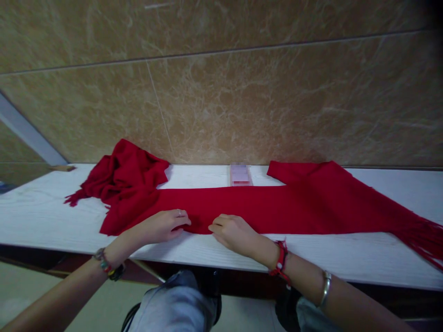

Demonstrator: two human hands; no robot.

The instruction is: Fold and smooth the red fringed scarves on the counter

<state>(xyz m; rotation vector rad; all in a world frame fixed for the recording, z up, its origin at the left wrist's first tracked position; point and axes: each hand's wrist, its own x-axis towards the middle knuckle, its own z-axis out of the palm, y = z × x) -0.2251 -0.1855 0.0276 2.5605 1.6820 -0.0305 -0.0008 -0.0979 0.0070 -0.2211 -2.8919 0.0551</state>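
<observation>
A long red scarf (221, 203) lies folded in a flat strip along the white table. Its left part is bunched in a crumpled heap, and its right end fans into long fringe. At the near edge of the strip, my left hand (171, 225) rests with fingers bent over the cloth and the thumb apart from them. A short distance to the right, my right hand (231, 234) has its fingers and thumb drawn together on the same edge of the scarf. Its fingertips are partly hidden.
A small pale blurred rectangle (240, 174) lies behind the scarf. Brown tiled wall (214, 106) borders the back of the white table (38, 216). A small wooden piece (62, 168) sits at the back left. My knees are below the front edge.
</observation>
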